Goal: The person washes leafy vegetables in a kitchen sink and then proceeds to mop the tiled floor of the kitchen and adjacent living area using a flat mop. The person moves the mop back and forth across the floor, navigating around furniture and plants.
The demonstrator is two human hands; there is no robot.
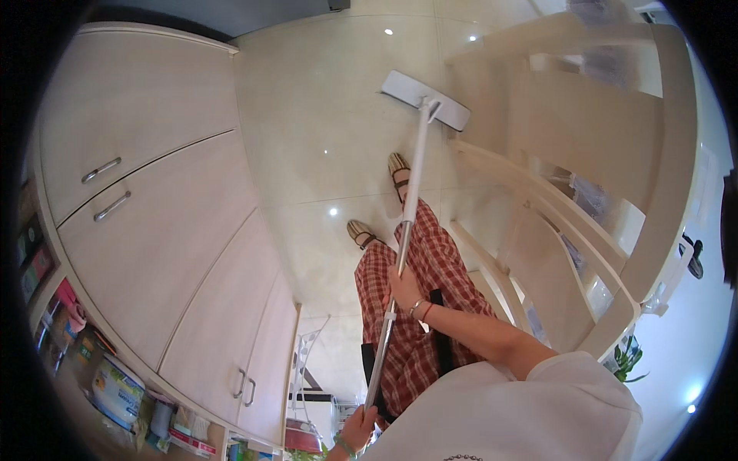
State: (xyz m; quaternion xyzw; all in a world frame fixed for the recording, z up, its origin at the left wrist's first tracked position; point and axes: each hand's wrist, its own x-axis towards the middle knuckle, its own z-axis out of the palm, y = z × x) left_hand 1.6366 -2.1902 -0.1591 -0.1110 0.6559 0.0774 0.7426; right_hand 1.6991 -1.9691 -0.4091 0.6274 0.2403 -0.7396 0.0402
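Observation:
Both of my hands grip the long pole of a flat mop [415, 173], white in its lower part and silver higher up. My right hand [405, 290] is wrapped round the middle of the pole, with a bracelet and a red cord on the wrist. Lower in the picture, my left hand [357, 428] closes round the upper end. The pole slants across my red checked trousers. Its white rectangular mop head [450, 113] lies on the pale tiled floor [307, 115] ahead of my feet, close to a wooden chair's leg.
Pale cabinets [154, 253] with metal handles line the left side, and a shelf of packages [119, 392] runs along their edge. Cream wooden chairs [553, 253] stand close on the right, beside a white tabletop [703, 323]. A dark-grey panel [254, 15] borders the floor at the far end.

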